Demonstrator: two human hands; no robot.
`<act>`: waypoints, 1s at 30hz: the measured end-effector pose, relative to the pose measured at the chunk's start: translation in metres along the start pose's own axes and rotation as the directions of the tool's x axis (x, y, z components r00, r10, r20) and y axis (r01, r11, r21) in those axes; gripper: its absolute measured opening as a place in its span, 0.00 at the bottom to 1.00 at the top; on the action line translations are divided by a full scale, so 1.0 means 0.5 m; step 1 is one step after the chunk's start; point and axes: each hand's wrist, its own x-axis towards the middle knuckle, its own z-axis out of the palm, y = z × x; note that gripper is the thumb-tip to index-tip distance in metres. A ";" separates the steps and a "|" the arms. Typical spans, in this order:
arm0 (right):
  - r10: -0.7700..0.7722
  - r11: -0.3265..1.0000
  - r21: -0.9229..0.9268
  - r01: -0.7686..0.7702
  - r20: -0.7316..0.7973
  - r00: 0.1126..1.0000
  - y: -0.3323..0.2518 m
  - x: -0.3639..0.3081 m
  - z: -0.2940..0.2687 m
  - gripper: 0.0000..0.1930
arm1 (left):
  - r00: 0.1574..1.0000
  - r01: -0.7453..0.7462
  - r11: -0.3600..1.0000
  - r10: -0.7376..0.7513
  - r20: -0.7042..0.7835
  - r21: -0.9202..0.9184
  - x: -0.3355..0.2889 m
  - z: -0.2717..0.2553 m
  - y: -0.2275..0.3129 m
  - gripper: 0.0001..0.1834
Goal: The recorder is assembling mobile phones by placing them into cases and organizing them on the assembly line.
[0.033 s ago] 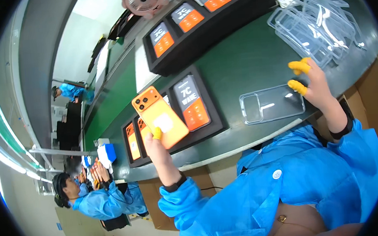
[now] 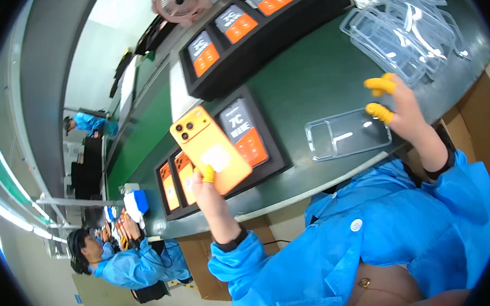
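Note:
An orange phone (image 2: 213, 146) with several camera lenses is held in my left hand (image 2: 207, 191), its back showing. A yellow finger cot covers my left thumb, which presses on the phone's lower part. The phone is tilted above a black foam tray (image 2: 278, 157), which bears two more orange phones (image 2: 169, 188) and a grey-and-orange package (image 2: 242, 131). My right hand (image 2: 404, 108), with yellow finger cots, is open, thumb and fingers apart. Its thumb overlaps the right end of a clear phone case (image 2: 343, 135) lying on the green table; I cannot tell whether they touch.
Several clear cases (image 2: 404, 36) are piled at the far right. A long black tray (image 2: 218, 89) of similar packages stands at the back, near a pink fan (image 2: 180, 1). Cardboard boxes (image 2: 205, 269) stand below the table edge. A co-worker in blue (image 2: 133, 266) sits at the left.
The phone in my left hand has tilted slightly and shifted a little to the right over the tray. The whole view has moved slightly. My right hand stays open by the clear case.

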 end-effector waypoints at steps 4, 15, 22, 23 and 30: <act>-0.052 0.941 0.338 -0.032 0.235 0.971 -0.058 -0.017 0.088 0.23 | 0.952 0.075 0.950 0.022 0.305 -0.304 -0.095 0.197 -0.008 0.11; -0.451 0.874 -0.123 0.471 0.159 0.878 -0.054 0.008 0.011 0.12 | 0.656 -0.683 0.478 0.068 0.752 0.553 -0.073 0.230 -0.041 0.51; -0.015 0.952 -0.270 0.141 0.420 0.908 -0.012 -0.039 0.020 0.35 | 0.725 -0.605 0.525 0.053 0.686 0.599 -0.087 0.248 -0.047 0.42; 0.001 0.938 -0.313 0.150 0.433 0.901 -0.003 -0.031 0.022 0.47 | 0.738 -0.582 0.618 0.129 0.662 0.528 -0.094 0.247 -0.053 0.43; -0.011 0.994 -0.077 0.077 0.633 0.774 0.008 0.005 -0.003 0.48 | 0.752 -0.524 0.822 0.323 0.575 0.223 -0.119 0.237 -0.058 0.59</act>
